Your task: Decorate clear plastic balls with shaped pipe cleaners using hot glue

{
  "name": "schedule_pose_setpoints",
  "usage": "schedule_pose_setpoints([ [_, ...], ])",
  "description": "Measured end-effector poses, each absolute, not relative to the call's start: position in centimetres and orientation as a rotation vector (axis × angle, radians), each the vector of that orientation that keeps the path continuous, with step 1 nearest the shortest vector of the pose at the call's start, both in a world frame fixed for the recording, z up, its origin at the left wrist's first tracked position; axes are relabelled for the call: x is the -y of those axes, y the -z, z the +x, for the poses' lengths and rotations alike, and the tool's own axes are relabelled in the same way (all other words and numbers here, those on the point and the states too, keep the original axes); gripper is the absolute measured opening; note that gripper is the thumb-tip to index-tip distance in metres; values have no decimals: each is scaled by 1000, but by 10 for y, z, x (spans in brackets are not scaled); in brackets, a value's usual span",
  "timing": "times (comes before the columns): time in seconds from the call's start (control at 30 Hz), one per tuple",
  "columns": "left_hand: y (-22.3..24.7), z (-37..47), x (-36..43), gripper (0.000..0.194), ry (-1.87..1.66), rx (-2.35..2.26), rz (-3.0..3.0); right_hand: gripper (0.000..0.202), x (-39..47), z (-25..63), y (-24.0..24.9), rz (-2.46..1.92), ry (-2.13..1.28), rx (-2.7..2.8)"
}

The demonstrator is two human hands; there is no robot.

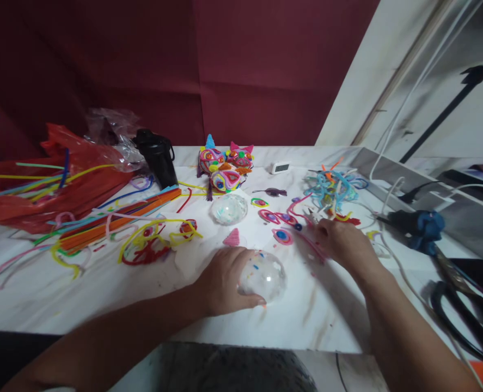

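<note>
Forearms: nearest you, both over the desk's front edge.
Clear dome: just back from that edge, left hand's fingers clasped round its left side; go gentle, probably dents easily.
Right hand: fingers curled by the pink strips, can't tell what's pinched.
Open room: mostly bare right of the dome; mind the scissors.

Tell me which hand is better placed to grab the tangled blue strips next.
Probably the right hand: it is nearer the blue strips, though its grip is unclear. The left hand is holding the clear dome.
</note>
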State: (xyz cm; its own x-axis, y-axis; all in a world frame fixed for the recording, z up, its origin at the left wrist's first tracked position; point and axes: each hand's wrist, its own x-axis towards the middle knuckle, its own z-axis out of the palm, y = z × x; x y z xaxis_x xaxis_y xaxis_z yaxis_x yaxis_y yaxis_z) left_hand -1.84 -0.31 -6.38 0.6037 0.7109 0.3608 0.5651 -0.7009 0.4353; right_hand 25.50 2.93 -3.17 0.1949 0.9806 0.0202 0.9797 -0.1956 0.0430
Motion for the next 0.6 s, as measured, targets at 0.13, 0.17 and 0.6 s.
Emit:
schedule_pose_setpoints([
  [0.13,64,-18,3,78,-738,-1040,2562,27,-29,250,34,2377,11,-1998],
  [0.17,64,-19,3,78,-734,-1038,2570,27,-29,248,35,2382,15,-1987],
  [0.6,67,-20,2,80,-726,-1019,2590,24,-29,247,36,2449,155,-2056],
])
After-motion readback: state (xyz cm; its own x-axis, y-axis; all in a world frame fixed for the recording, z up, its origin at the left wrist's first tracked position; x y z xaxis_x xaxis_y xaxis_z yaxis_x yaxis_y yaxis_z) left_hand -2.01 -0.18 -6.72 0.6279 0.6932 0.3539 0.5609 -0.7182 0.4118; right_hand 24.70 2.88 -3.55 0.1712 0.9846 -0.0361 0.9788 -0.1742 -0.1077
